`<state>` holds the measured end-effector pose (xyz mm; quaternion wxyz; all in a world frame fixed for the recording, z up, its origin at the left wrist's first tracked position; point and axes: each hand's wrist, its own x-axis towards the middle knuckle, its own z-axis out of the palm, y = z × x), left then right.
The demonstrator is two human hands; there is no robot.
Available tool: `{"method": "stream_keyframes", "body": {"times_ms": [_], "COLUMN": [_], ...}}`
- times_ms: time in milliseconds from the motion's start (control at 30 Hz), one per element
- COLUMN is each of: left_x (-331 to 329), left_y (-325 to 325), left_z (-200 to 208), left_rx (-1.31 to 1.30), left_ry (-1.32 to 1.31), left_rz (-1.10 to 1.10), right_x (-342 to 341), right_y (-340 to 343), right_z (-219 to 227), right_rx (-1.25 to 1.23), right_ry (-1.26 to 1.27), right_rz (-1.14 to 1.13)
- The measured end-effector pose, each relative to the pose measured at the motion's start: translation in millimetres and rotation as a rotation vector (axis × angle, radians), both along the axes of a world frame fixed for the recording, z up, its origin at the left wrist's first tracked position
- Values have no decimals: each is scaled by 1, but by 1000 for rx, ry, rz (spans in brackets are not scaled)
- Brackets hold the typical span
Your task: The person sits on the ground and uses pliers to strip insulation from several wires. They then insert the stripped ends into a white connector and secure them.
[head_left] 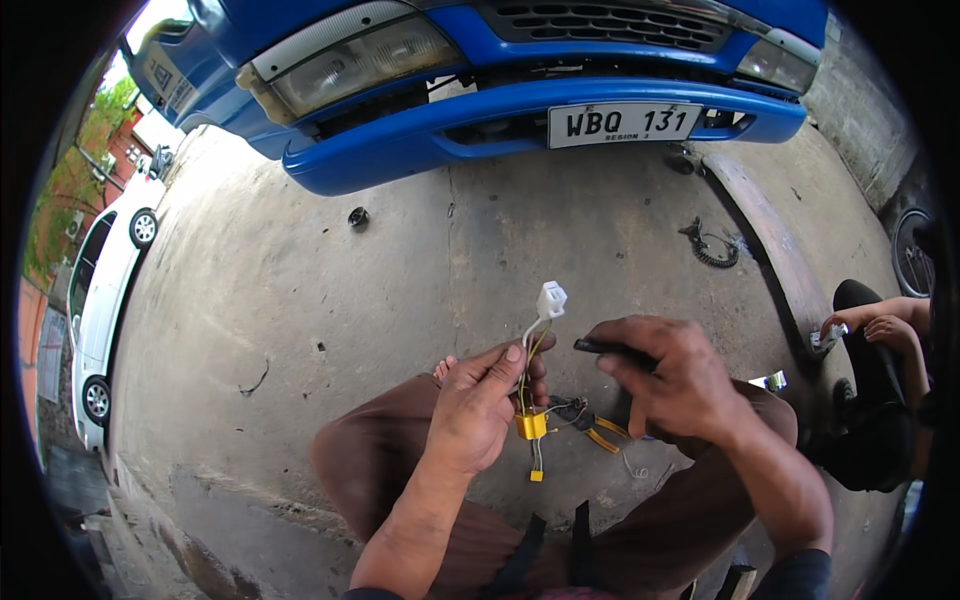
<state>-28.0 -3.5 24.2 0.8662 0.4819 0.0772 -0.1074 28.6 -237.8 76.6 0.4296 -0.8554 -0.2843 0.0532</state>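
My left hand [485,400] pinches a short wiring harness between thumb and fingers. At its top is a white plastic plug connector [551,300], standing up above my fingertips. Thin white and yellow wires [530,365] run down from it past my fingers. Below hangs a gold block-shaped part [531,426], with a small yellow connector [537,476] on wires under it. Just to the right, my right hand [680,375] is closed round a slim black object [597,346]. Its tip points toward the harness, apart from it; my fingers hide most of it.
Pliers with yellow handles [603,436] lie on the concrete between my knees. Ahead stands a blue vehicle with a low bumper [400,150]. A coiled black cable [712,250] and a long plank [765,250] lie to the right, near another person's hands [880,325]. A white car [112,300] is left.
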Motion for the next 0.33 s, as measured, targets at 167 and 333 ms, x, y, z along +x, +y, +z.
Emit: {"method": "stream_keyframes", "body": {"times_ms": [167,333], "left_x": [-11,-14], "left_y": [3,2], "left_z": [-7,-14], "left_rx": [-18,-77], "left_ry": [-71,-12], "left_rz": [91,85], "right_x": [-23,-25], "right_y": [39,47], "right_z": [-14,-46], "right_rx": [82,152], "right_ry": [85,11], "right_rz": [-142,-157]}}
